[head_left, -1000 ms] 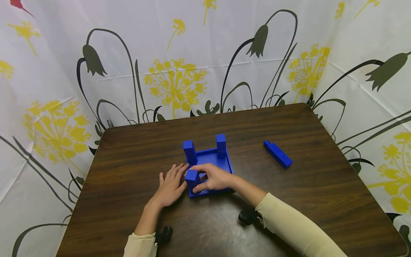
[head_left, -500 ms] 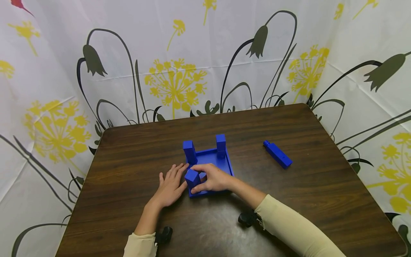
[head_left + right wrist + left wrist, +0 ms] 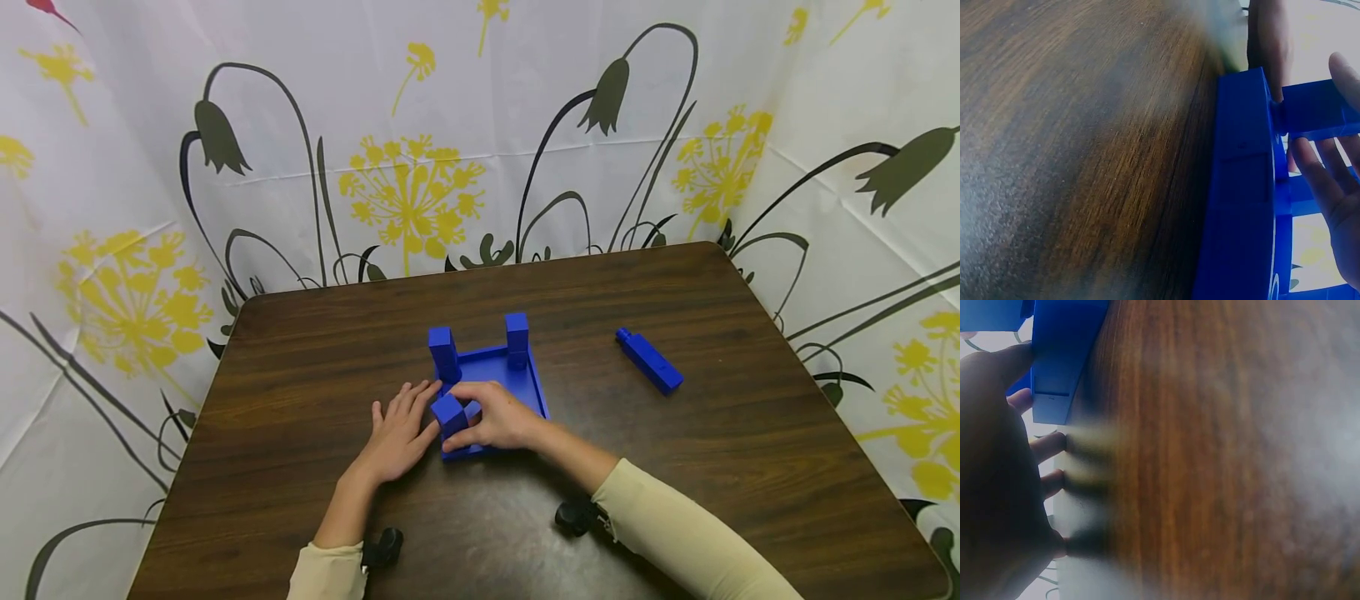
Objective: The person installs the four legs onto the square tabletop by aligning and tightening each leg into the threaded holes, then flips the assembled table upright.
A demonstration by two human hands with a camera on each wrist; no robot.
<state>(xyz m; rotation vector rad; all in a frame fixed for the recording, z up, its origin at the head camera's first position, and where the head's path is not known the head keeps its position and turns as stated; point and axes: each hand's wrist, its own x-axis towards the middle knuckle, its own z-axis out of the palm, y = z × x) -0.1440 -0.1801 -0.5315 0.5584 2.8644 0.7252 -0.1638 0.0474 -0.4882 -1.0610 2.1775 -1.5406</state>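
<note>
A square blue tray-like base with a low rim lies on the table. At its near left corner stands a square blue peg-ended post, which my right hand grips between thumb and fingers. In the right wrist view, the narrow end of this post meets the base's corner; how deep it sits is hidden. My left hand is spread beside the base's left side, with thumb and index fingertip against it. Similar posts stand at the far left corner and the far right corner.
A loose blue post with a threaded-looking narrow end lies on the brown wooden table, right of the base. A white flowered curtain hangs behind the table and along its sides.
The post in my right hand has turned about its upright axis, and the right thumb has shifted slightly left with it. My left hand and the base have stayed put.
</note>
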